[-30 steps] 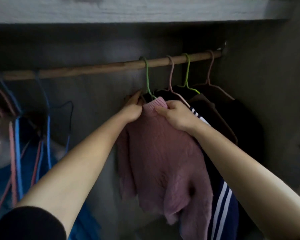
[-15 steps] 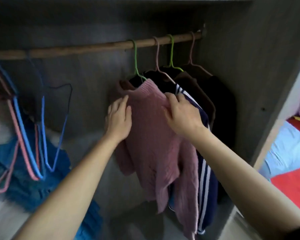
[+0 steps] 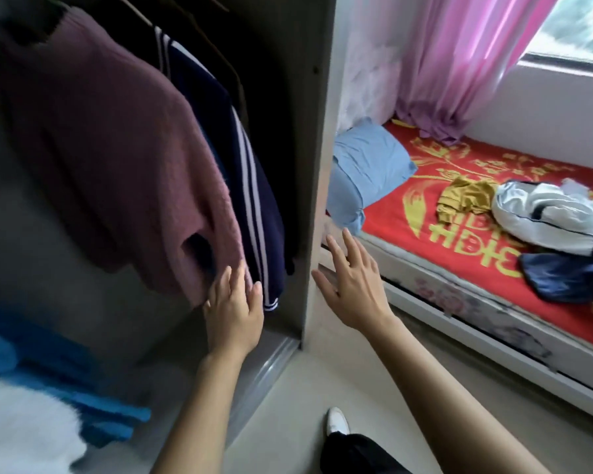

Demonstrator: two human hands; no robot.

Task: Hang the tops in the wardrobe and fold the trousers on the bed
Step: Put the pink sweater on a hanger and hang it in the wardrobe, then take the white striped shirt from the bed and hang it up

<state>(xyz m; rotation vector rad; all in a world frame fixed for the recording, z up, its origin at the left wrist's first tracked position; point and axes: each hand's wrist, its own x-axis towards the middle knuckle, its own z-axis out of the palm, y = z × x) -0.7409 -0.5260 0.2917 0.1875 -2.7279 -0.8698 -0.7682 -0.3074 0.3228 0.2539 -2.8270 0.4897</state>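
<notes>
Left hand (image 3: 233, 314), fingers apart, is hovering at the sweater (image 3: 100, 142) hem; right hand (image 3: 355, 289), likewise spread and empty, is hovering right of it.

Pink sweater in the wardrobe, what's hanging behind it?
Right behind the pink sweater hangs a navy top with white stripes, then dark clothes further back. The sweater covers much of the navy top, and the dark clothes are too shadowed to identify.

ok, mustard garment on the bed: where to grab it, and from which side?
Pinch the mustard garment at its bunched end nearer the blue pillow, coming from above. That end lies free on the red bedcover; the other end seems to meet the white garment, so a grab there could drag both.
</notes>
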